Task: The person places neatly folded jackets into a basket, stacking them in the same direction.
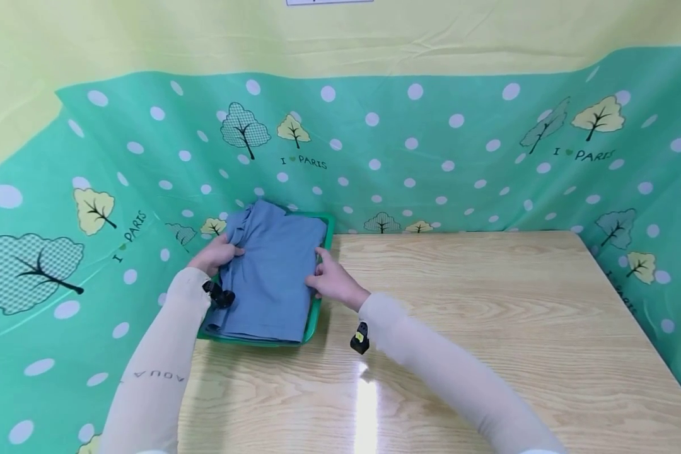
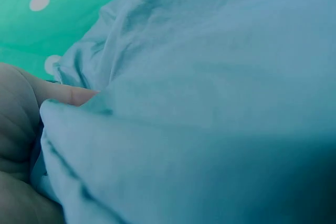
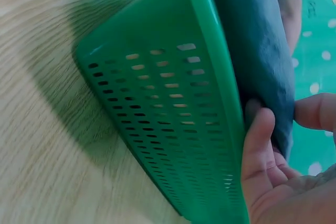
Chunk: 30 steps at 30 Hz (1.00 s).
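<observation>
A folded blue garment (image 1: 275,271) lies in a green plastic basket (image 1: 314,318), its gathered edge at the far left corner. My left hand (image 1: 212,254) holds the garment's left side, the thumb on top; in the left wrist view the other fingers are mostly hidden by the cloth. At the opposite side my right hand (image 1: 337,282) pinches the garment's edge. The right wrist view shows that hand (image 3: 278,182) with its thumb against the cloth and its fingers tucked between the fabric and the basket's slotted wall (image 3: 157,93).
The basket stands at the left end of a light wood table (image 1: 459,315). A green and yellow curtain (image 1: 374,151) with trees and white dots hangs behind and at both sides, close to the basket's left. Each wrist wears a small black camera (image 1: 360,338).
</observation>
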Tool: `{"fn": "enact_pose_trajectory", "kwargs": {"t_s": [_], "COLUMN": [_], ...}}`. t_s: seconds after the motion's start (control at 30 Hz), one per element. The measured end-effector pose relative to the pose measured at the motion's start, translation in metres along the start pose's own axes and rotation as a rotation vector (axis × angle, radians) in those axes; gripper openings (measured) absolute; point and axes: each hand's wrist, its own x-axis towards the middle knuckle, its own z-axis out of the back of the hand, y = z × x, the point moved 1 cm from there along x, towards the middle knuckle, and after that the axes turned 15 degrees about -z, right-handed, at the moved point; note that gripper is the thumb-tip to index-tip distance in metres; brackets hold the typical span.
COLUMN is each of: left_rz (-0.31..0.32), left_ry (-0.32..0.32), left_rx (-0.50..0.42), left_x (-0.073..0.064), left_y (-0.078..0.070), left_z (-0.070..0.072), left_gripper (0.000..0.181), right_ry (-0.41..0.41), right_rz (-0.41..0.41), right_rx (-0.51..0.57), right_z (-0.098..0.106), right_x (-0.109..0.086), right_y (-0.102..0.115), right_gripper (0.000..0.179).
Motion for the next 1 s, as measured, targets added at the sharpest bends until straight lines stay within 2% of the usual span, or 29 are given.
{"fn": "enact_pose_trajectory", "kwargs": {"t_s": [0.13,0.33,0.47,0.63,0.77,0.87,1.0], "left_rz": [0.008,-0.016,-0.025,0.002,0.005,-0.024,-0.072], "left_ry": [-0.02,-0.038,-0.072,-0.146,-0.195,-0.222,-0.208], "left_rx": [0.02,0.022,0.038,0.06,0.103,0.199,0.411], "left_x": [-0.001,-0.004,-0.007,-0.012,-0.016,-0.021,-0.03], "left_y": [0.004,0.008,0.008,0.006,-0.002,-0.012,-0.028], "left_z": [0.0,-0.005,-0.003,0.001,-0.003,-0.006,-0.015], "left_gripper": [0.073,0.077,0.083,0.085,0.083,0.082,0.08], "right_ry": [-0.029,-0.036,-0.028,-0.008,0.024,0.061,0.128], "right_rz": [0.064,0.125,0.147,0.16,0.17,0.175,0.179], "right_rx": [-0.125,-0.294,-0.335,-0.325,-0.259,-0.175,-0.055], "right_z": [-0.004,-0.004,-0.005,-0.005,0.0,0.005,0.015], "right_x": [-0.008,-0.014,-0.013,-0.014,-0.018,-0.023,-0.029], "right_y": [0.002,0.0,-0.003,-0.01,-0.02,-0.03,-0.047], "right_gripper": [0.073,0.031,0.021,0.021,0.021,0.023,0.025]}}
